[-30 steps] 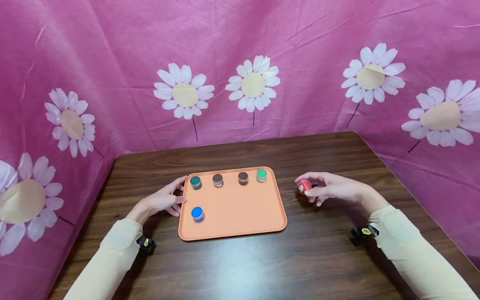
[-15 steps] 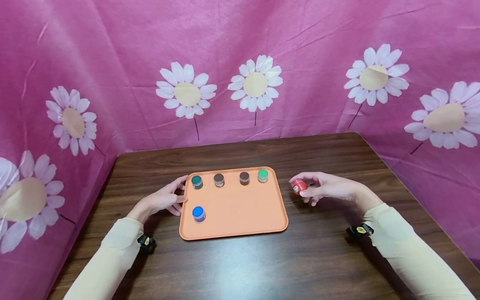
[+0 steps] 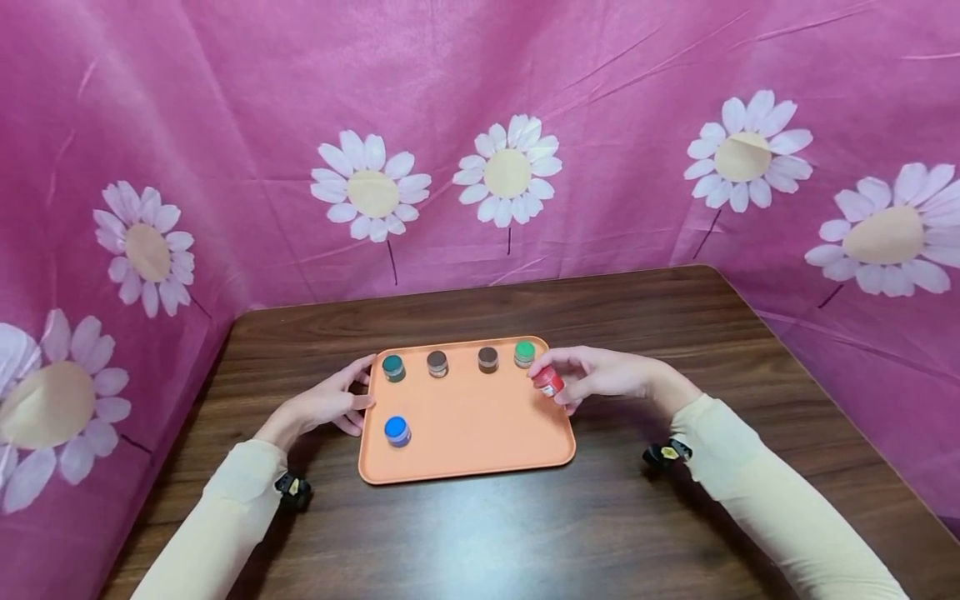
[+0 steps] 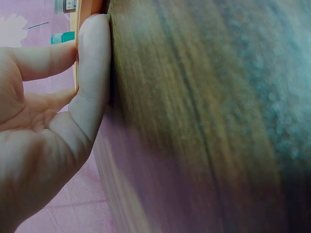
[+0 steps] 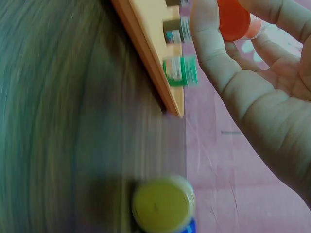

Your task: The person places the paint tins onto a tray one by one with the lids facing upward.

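My R hand pinches the red jar, now over the tray by its R edge; 1 sec ago the tray was L of that hand. Green-lid jar sits just past R fingertips. L hand, fingers spread, touches tray rim as b4.

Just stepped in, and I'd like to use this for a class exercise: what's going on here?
A person's right hand holds a tilted red jar up at the right side of an orange tray, close to a light green jar. The left hand touches the tray's left edge. Along the tray's far side stand a dark green jar, two brown jars and the light green one; a blue jar stands nearer, at the left.
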The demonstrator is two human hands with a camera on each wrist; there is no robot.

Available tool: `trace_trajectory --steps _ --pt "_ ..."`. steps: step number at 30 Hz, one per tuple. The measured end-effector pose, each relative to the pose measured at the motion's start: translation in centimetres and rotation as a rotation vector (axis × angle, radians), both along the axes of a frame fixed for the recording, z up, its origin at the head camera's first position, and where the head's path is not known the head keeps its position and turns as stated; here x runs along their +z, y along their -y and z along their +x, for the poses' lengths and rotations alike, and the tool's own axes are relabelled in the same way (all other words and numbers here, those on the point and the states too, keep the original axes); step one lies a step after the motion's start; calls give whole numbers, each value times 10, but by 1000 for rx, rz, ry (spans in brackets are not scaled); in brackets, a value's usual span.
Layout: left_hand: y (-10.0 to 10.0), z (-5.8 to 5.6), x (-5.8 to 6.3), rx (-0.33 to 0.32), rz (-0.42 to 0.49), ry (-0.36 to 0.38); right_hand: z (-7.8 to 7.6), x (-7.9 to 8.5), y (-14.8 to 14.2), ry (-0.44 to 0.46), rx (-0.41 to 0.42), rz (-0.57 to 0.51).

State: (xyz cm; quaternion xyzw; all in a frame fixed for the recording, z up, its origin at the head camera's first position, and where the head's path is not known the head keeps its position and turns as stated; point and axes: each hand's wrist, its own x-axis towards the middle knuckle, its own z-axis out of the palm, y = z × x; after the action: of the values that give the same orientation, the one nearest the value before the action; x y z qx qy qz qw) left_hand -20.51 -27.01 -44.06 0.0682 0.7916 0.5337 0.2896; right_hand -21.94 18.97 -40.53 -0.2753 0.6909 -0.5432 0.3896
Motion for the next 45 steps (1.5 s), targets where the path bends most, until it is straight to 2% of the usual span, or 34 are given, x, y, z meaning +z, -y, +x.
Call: trace_trajectory --steps 13,21,30,40,45 --pt "-1 0 1 4 -10 -6 -2 -4 51 46 63 -56" --pt "-1 1 1 4 -13 4 -2 -5 73 68 45 -23" --pt "-1 1 1 1 -10 -4 -5 -3 94 -12 62 15" --pt "-2 2 1 1 -2 -5 -4 -3 107 -48 111 21" --pt "-1 0 1 -1 -5 -5 -5 -4 112 -29 143 9"
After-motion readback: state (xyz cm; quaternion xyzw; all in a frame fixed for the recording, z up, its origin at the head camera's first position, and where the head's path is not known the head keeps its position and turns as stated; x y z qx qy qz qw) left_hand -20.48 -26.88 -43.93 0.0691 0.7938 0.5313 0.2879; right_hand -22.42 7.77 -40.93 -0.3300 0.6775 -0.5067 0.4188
